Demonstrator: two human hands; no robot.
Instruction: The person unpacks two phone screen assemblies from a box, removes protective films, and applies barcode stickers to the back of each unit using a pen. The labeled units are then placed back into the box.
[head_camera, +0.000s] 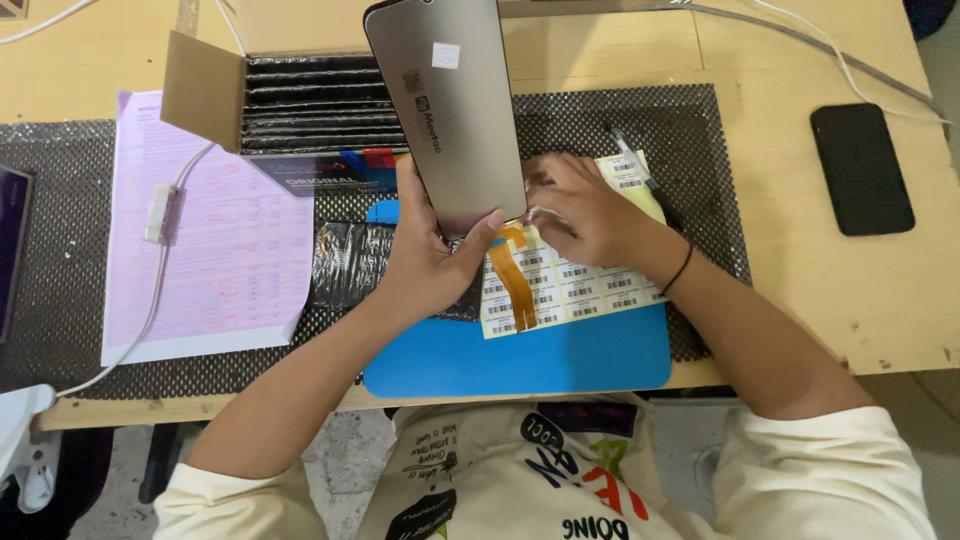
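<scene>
My left hand (425, 255) grips the lower end of a grey phone display panel (450, 110), held upright with its metal back toward me. An orange flex ribbon (515, 280) hangs from the panel's bottom edge. My right hand (585, 210) rests on a yellow sheet of small barcode stickers (570, 290), fingertips pinched at a sticker near the panel's lower corner. The sheet lies on a blue mat (520, 360) over a black mesh mat (690, 120).
An open cardboard box (300, 110) of black-wrapped panels stands behind my left hand. A pink paper form (210, 240) with a white cable (160, 220) lies at left. A black phone (860, 170) lies at right. A shiny black bag (345, 260) sits under my left wrist.
</scene>
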